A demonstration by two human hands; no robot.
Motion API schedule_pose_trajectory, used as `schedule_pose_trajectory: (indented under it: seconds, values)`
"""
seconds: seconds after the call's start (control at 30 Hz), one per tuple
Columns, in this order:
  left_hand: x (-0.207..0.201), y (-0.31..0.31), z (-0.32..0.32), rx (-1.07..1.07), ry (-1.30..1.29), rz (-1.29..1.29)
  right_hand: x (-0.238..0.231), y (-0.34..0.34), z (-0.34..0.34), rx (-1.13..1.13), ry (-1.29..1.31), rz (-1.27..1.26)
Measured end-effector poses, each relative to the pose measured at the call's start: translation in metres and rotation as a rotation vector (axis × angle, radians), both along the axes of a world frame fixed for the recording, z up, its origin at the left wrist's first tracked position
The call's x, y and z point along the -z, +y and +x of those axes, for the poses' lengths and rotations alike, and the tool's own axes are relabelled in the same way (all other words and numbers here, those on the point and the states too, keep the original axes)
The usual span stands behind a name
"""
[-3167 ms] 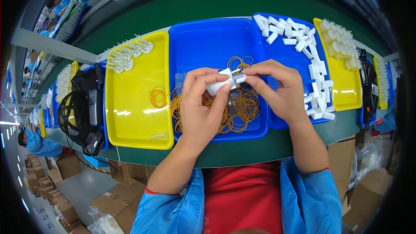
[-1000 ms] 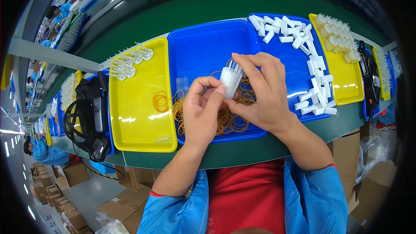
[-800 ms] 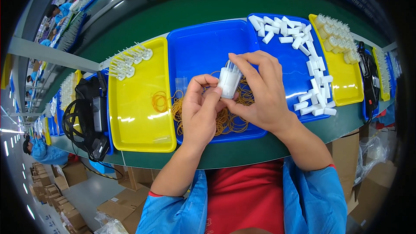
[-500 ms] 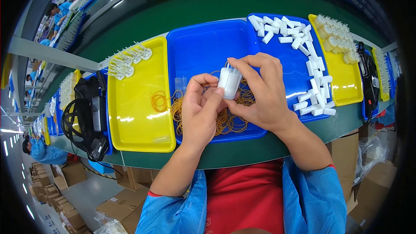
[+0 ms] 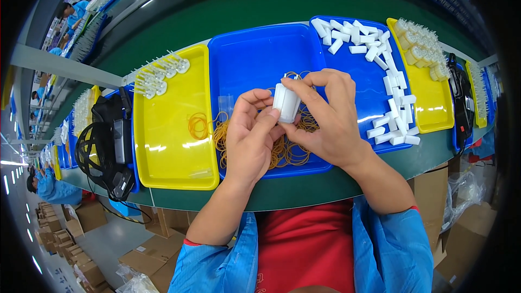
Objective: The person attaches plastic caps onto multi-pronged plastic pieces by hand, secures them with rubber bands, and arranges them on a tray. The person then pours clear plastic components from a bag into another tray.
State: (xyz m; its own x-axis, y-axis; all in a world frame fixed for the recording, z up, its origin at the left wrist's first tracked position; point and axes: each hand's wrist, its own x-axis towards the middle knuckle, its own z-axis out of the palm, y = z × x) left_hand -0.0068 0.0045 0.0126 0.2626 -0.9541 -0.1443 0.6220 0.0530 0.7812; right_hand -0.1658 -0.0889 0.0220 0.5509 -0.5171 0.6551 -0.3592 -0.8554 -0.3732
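Between both hands, over the blue tray [image 5: 266, 46] in the middle, a bundle of white blocks [image 5: 285, 103] stands nearly upright, with thin clear prongs at its top. My left hand [image 5: 247, 141] is closed on its lower left side, the thumb pressed on its front. My right hand [image 5: 334, 116] is closed around its right side, index finger at the top by the prongs and thumb near the bottom. What the blocks surround is mostly hidden. Behind and below the hands lie many tan rubber bands [image 5: 279, 154], partly covered by them.
Loose white blocks [image 5: 399, 78] lie in the right blue tray. The left yellow tray [image 5: 173, 163] holds white pronged pieces [image 5: 157, 76] and rubber bands; the right yellow tray [image 5: 431, 114] holds bundled pieces [image 5: 420, 49]. Black cables and a device [image 5: 114, 141] sit at far left.
The bundle has turned slightly in my fingers, and less of its prongs shows. My right index finger sits a little lower and farther left across its top.
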Motion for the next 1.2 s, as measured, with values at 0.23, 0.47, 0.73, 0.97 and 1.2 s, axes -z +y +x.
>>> schedule_pose_trajectory:
  seconds: [0.23,0.47,0.73,0.97,1.2]
  values:
    - [0.004,-0.002,0.002,0.009,0.035,0.000,0.003,0.000,-0.002,-0.037,-0.001,0.017]
    - [0.004,-0.004,0.004,0.040,0.087,0.021,-0.005,-0.002,0.002,-0.038,-0.088,0.072]
    - [-0.002,-0.005,0.034,-0.419,-0.224,-0.154,-0.001,-0.051,0.020,-0.197,0.237,0.251]
    - [0.005,-0.005,0.043,-0.458,-0.171,-0.149,0.026,-0.047,0.098,-0.303,0.373,0.378]
    - [-0.002,0.000,0.053,-0.609,-0.212,-0.192,0.013,-0.044,0.117,-0.441,0.511,0.416]
